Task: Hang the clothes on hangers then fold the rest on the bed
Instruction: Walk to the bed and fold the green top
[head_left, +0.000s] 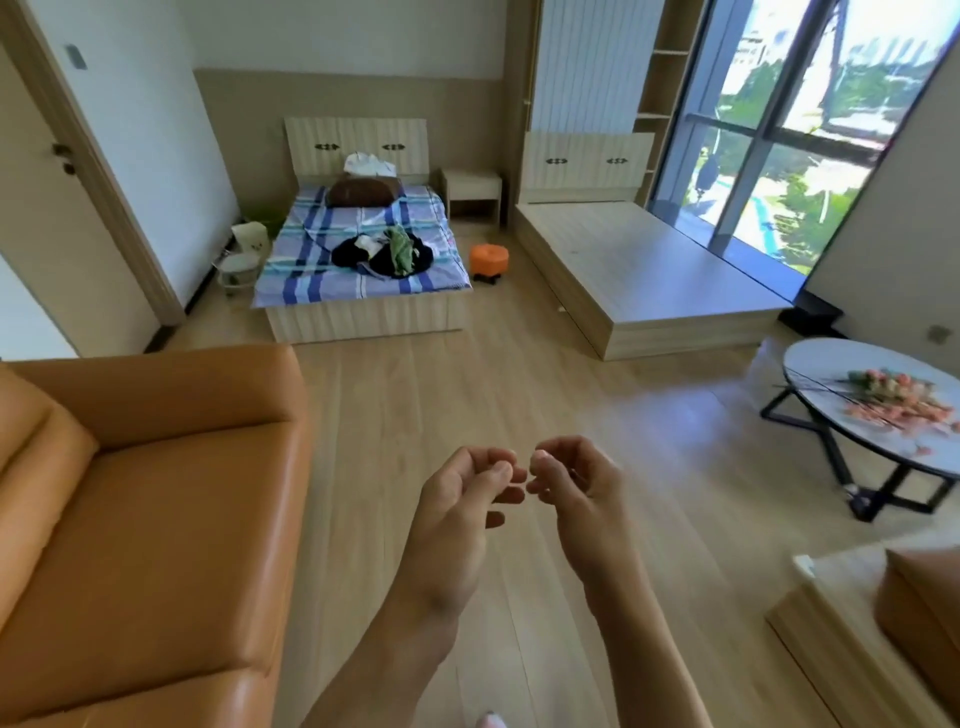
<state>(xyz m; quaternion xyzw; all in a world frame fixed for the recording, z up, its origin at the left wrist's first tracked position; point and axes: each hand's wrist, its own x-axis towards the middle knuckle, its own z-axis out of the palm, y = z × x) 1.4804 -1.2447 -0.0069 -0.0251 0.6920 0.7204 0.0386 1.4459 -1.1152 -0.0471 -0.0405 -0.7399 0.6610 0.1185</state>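
A heap of dark, white and green clothes (383, 254) lies on the blue striped sheet of the bed (311, 270) across the room. White clothing (368, 163) is bunched at the headboard behind a brown pillow (362, 192). No hangers show. My left hand (467, 499) and my right hand (574, 486) are raised in front of me over the wood floor, far from the bed. Their fingers are loosely curled, the fingertips nearly touch each other, and neither holds anything.
An orange leather sofa (140, 519) fills the left foreground. A round white table (878, 447) with pink flowers stands at the right. A bare wooden bed platform (639, 270), an orange stool (489, 260) and a nightstand (471, 195) lie beyond. Open floor leads to the bed.
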